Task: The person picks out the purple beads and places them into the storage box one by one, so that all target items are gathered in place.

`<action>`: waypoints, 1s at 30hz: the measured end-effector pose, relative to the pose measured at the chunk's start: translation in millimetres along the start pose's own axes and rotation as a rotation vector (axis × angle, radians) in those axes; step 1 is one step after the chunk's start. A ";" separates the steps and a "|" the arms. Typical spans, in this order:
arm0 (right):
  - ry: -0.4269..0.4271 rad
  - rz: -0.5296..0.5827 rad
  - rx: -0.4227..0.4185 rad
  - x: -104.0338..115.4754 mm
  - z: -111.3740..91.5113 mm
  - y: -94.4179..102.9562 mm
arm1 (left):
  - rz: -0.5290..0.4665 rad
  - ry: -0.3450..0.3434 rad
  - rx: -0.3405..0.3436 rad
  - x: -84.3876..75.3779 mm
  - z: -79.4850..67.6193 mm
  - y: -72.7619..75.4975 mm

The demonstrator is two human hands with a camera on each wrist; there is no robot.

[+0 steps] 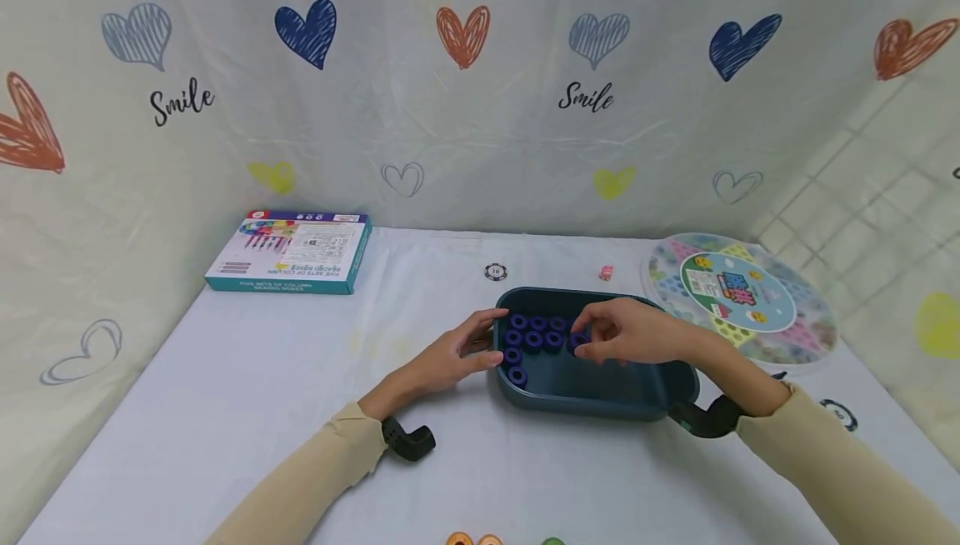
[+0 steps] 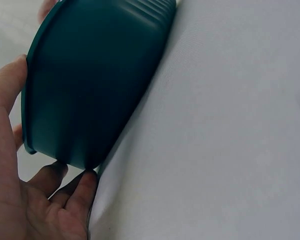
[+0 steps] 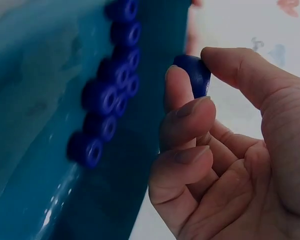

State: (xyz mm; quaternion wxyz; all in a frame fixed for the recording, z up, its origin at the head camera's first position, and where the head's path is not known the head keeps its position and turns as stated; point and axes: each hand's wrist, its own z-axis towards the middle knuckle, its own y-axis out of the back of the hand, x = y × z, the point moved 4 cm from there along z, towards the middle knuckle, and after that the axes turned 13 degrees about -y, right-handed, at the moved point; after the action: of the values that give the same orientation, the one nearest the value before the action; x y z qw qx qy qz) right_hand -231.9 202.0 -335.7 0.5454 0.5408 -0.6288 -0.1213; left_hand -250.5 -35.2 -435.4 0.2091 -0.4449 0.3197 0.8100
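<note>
A dark teal tray (image 1: pixel 585 399) stands on the white table, holding several blue-purple ring-shaped beads (image 1: pixel 533 341) lined up along its left and far sides. At the tray's left end, my left hand (image 1: pixel 453 353) holds the rim with thumb and fingertips; in the left wrist view its other fingers (image 2: pixel 82 192) lie against the outer wall. Over the tray's middle is my right hand (image 1: pixel 637 330). Between its thumb and index finger it pinches one blue bead (image 3: pixel 197 75), while the other fingers are curled toward the palm. The bead's hole is turned out of sight in the right wrist view.
A flat teal-edged box (image 1: pixel 288 253) lies at the back left. A round patterned board (image 1: pixel 813 312) lies behind the tray's right side. A small pink piece (image 1: pixel 606 272) and a black-and-white disc (image 1: pixel 495 272) sit beyond the tray. Orange beads (image 1: pixel 460 538) show at the near edge.
</note>
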 end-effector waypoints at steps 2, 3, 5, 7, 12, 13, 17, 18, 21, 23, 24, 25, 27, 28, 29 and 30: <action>-0.015 -0.020 -0.008 -5.9 6.8 3.0 | -0.003 0.002 0.000 2.3 -0.5 0.1; -0.022 -0.031 -0.009 -8.4 10.2 4.1 | -0.004 0.002 0.000 2.6 -0.7 0.1; -0.031 -0.058 -0.010 -12.7 16.7 5.7 | -0.003 0.002 0.000 2.4 -1.0 0.1; -0.037 -0.092 -0.004 -16.1 22.4 6.6 | -0.004 -0.002 0.000 1.5 -1.2 0.2; -0.094 -0.160 0.044 -22.4 34.9 5.3 | -0.006 -0.008 -0.002 1.2 -0.9 0.3; -0.106 -0.169 0.057 -23.4 37.1 4.7 | -0.006 -0.007 -0.002 1.6 -0.8 0.2; -0.155 -0.181 0.112 -27.1 44.6 0.5 | -0.011 -0.013 0.000 0.0 -0.5 -0.7; -0.166 -0.183 0.124 -27.7 46.0 -0.8 | -0.017 -0.014 0.001 -3.9 -0.3 -0.8; -0.192 -0.178 0.151 -27.3 47.7 -3.9 | -0.028 -0.022 0.007 -17.3 0.7 -1.1; -0.204 -0.180 0.154 -25.1 46.8 -4.5 | -0.036 -0.021 0.010 -25.0 1.3 -0.9; -0.207 -0.182 0.152 -24.1 46.4 -4.6 | -0.033 -0.021 0.012 -28.5 1.7 -0.5; -0.209 -0.182 0.151 -22.9 45.9 -4.5 | -0.027 -0.023 0.013 -29.4 1.9 -0.2; -0.211 -0.186 0.143 -21.9 45.6 -4.0 | -0.022 -0.023 0.012 -30.0 2.0 0.1; -0.211 -0.183 0.140 -21.9 46.1 -3.9 | -0.016 -0.024 0.011 -29.6 2.1 0.5; -0.211 -0.181 0.136 -22.4 46.6 -3.8 | -0.016 -0.026 0.010 -29.7 2.2 0.7; -0.210 -0.179 0.134 -23.0 47.3 -3.9 | -0.017 -0.029 0.009 -28.9 2.0 0.7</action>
State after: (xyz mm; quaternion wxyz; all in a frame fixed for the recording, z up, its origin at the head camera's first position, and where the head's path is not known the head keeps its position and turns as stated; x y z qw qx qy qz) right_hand -272.5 198.6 -369.2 0.4265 0.6140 -0.6384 -0.1831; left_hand -237.1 -35.8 -409.7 0.2226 -0.4350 0.3165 0.8131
